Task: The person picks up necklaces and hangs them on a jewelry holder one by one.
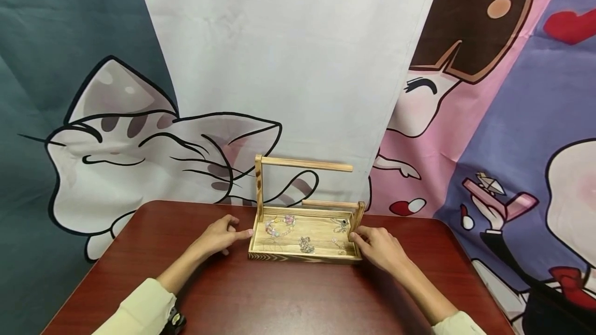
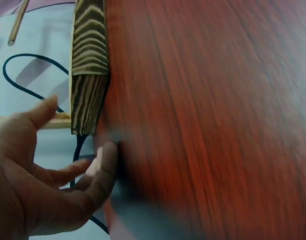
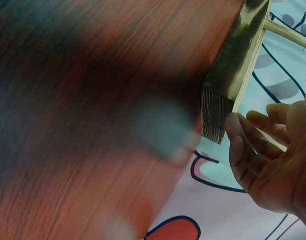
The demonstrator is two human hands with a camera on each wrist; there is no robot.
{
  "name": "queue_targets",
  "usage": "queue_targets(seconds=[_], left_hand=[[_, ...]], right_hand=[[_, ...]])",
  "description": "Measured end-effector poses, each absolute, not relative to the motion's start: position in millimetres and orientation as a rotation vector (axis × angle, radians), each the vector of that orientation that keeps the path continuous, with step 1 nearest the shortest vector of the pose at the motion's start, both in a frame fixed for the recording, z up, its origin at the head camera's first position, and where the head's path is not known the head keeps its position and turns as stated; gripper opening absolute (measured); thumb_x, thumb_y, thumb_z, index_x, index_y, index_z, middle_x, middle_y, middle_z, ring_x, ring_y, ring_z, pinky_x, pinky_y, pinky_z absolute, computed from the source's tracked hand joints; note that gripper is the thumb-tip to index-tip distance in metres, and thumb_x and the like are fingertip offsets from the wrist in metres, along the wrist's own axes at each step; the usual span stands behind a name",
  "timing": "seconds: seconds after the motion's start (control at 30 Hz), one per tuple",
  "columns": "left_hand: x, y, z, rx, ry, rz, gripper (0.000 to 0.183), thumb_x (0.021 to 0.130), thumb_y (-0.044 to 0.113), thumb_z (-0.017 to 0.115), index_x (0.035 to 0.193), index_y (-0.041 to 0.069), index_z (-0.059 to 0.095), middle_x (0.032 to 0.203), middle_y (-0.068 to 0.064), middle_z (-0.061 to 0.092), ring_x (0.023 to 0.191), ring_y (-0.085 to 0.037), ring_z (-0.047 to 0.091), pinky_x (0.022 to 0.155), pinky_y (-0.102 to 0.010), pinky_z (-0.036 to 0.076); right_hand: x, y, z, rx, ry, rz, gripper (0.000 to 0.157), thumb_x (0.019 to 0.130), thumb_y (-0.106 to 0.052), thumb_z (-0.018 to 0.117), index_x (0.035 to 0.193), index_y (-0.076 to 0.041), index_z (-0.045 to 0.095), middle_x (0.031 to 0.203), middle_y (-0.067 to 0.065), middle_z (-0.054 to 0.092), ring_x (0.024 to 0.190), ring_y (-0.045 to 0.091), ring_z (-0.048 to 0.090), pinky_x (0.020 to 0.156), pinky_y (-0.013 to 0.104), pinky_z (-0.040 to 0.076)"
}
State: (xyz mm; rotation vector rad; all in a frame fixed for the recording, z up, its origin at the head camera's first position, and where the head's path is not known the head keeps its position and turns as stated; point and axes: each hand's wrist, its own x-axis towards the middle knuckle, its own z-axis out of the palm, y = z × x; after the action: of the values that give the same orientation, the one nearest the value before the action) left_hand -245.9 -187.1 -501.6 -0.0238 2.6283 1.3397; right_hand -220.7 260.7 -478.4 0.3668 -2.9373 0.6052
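Observation:
A wooden jewellery stand [image 1: 302, 258] rests near the table's back edge, its shallow tray facing up. A tall post with a long bar [image 1: 307, 164] rises at its left end, a shorter post with a bar [image 1: 330, 204] at its right. In the tray lie a pastel beaded bracelet [image 1: 289, 219], a heap of silvery jewellery [image 1: 306, 245] and other small pieces near the right end. My left hand [image 1: 221, 237] is beside the left end, thumb stretched towards it, fingers loosely bent. At the right end, my right hand [image 1: 379, 247] has its fingertips against the wood, fingers relaxed.
The table [image 1: 298, 299] is dark red wood with a rounded back right corner. Close behind it hangs a cartoon-printed cloth [image 1: 298, 56]. A dark object [image 1: 174, 320] sits at my left cuff.

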Motion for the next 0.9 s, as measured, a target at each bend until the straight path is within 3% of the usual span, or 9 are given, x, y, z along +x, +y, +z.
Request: queue_targets(seconds=[0.27,0.53,0.9], left_hand=[[-246.5,-178.9,-495.7,-0.119,2.496,1.476,0.075,0.097,0.033,0.091,0.149,-0.008,0.056,0.104,-0.013,0.065,0.083,-0.025,0.065,0.060,-0.038,0.070],[-252.4,-170.6,-495.1,-0.155,2.378,1.555,0.075,0.097,0.025,0.092,0.152,-0.007,0.053,0.123,-0.021,0.068,0.094,-0.031,0.074,0.066,-0.040,0.072],[-255.4,-161.5,-496.5,-0.138,2.289,1.609,0.066,0.101,0.013,0.087,0.153,-0.009,0.054,0.117,-0.021,0.073,0.098,-0.031,0.075,0.069,-0.045,0.074]], right_hand=[[-221.8,256.0,-478.8,0.379,-2.930,0.592,0.016,0.109,-0.030,0.075,0.094,-0.024,0.077,0.068,-0.012,0.061,0.073,0.015,0.061,0.065,0.041,0.054],[-219.5,250.4,-477.5,0.373,-2.926,0.629,0.007,0.107,-0.030,0.077,0.106,-0.025,0.083,0.084,-0.011,0.077,0.080,0.012,0.072,0.071,0.045,0.062],[-220.9,242.5,-480.7,0.426,-2.894,0.648,0.007,0.105,-0.030,0.080,0.106,-0.024,0.084,0.084,-0.015,0.077,0.082,0.010,0.074,0.073,0.041,0.063]])
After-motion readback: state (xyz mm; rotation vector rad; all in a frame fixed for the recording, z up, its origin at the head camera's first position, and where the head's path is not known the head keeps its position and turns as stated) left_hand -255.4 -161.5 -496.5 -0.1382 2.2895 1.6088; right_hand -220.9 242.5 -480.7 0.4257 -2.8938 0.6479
